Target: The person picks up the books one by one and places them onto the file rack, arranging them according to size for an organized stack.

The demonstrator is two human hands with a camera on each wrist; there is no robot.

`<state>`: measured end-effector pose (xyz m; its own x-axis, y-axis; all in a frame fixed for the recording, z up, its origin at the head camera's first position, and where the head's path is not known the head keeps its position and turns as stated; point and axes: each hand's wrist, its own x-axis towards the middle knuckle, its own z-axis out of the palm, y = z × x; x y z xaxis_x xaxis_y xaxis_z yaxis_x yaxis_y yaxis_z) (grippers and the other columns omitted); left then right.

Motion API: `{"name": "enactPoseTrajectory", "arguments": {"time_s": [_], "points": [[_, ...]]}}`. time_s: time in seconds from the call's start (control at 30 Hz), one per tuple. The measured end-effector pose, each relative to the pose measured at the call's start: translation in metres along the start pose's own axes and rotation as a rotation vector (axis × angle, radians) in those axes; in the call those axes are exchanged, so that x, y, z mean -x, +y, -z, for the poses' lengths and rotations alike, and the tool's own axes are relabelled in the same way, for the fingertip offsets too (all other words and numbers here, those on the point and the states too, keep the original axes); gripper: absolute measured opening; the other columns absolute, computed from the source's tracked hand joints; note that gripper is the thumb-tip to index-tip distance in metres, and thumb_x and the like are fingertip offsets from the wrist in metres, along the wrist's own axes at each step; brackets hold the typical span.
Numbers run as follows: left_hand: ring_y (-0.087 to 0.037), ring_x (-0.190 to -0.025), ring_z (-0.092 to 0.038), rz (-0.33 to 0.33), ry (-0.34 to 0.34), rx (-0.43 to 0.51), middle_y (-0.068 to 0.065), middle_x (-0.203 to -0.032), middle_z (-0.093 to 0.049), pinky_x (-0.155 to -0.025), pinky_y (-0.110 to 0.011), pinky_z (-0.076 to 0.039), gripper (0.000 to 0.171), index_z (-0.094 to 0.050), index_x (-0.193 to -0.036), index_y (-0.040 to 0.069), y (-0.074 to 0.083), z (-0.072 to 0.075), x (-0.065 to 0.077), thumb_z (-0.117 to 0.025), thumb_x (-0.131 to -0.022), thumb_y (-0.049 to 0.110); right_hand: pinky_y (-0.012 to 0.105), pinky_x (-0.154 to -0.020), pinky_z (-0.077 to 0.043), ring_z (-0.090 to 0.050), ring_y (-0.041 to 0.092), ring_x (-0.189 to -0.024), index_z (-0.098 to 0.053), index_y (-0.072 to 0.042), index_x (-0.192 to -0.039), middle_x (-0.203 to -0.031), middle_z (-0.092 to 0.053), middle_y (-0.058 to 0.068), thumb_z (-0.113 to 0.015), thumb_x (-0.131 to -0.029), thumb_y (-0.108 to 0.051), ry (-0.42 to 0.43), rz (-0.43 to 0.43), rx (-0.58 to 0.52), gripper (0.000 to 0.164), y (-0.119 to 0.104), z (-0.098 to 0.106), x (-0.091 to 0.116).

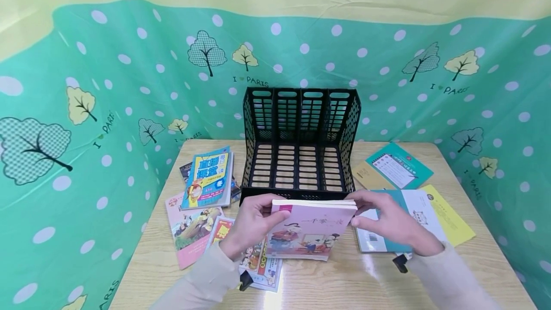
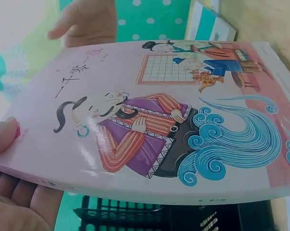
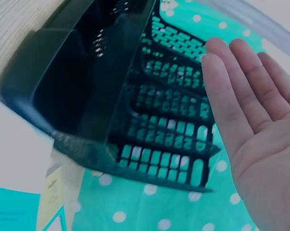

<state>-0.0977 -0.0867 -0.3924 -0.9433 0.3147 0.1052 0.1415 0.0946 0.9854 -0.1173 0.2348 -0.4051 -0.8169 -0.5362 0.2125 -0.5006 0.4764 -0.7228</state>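
A pink storybook (image 1: 307,236) with illustrated figures on its cover stands tilted in front of the black file rack (image 1: 301,166). My left hand (image 1: 257,221) grips its left edge, thumb on the cover; in the left wrist view the fingers (image 2: 24,195) are bent under the spine. At the book's upper right corner is my right hand (image 1: 383,216). Its fingers (image 3: 231,91) look straight in the right wrist view, with the rack's slotted wall beyond them.
Left of the rack lie a blue-yellow book (image 1: 208,178), a pink book (image 1: 189,233) and a comic-style booklet (image 1: 271,271), partly covered. To the right are a green notebook (image 1: 400,166), a white-teal book (image 1: 374,240) and a yellow one (image 1: 449,216). Patterned cloth (image 1: 301,51) encloses the table.
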Motion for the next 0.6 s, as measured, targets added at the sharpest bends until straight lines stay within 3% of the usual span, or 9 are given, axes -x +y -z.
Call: {"name": "enactPoseTrajectory", "arguments": {"time_s": [0.1,0.2,0.47,0.6], "points": [[-0.026,-0.078,-0.069,-0.004,0.028,-0.015,-0.006,-0.094,-0.072,-0.069,-0.034,-0.058,0.016,-0.071,-0.098,0.007,0.009,0.003,0.003,-0.070,-0.083,0.001,0.032,-0.081,-0.054,-0.065,0.015,-0.091,-0.060,-0.010,-0.121,-0.106,-0.066,-0.005,-0.068,-0.086,-0.008,0.042,0.001,-0.027,0.036,0.009,0.003,0.006],[-0.023,-0.077,-0.069,-0.044,0.052,-0.019,-0.005,-0.094,-0.072,-0.068,-0.034,-0.058,0.016,-0.071,-0.099,0.008,0.004,0.007,0.005,-0.072,-0.084,0.006,0.030,-0.082,-0.054,-0.064,0.017,-0.094,-0.060,-0.009,-0.120,-0.106,-0.067,-0.003,-0.063,-0.089,-0.005,0.097,-0.038,0.001,0.031,0.019,0.006,0.013],[-0.023,-0.077,-0.071,-0.212,0.112,-0.021,-0.011,-0.095,-0.072,-0.068,-0.037,-0.059,0.017,-0.071,-0.101,0.002,0.004,0.027,0.006,-0.071,-0.084,0.005,0.019,-0.083,-0.051,-0.065,0.012,-0.094,-0.061,-0.007,-0.117,-0.105,-0.068,0.003,-0.056,-0.097,-0.013,0.177,-0.216,0.041,0.022,0.049,0.009,0.032],[-0.024,-0.075,-0.071,-0.240,0.190,-0.035,-0.013,-0.093,-0.072,-0.065,-0.038,-0.059,0.017,-0.070,-0.100,0.000,0.011,0.042,0.005,-0.072,-0.083,0.003,0.014,-0.082,-0.049,-0.064,0.005,-0.093,-0.061,-0.008,-0.118,-0.107,-0.067,0.004,-0.055,-0.098,-0.020,0.195,-0.300,0.043,0.024,0.063,0.012,0.042]]}}
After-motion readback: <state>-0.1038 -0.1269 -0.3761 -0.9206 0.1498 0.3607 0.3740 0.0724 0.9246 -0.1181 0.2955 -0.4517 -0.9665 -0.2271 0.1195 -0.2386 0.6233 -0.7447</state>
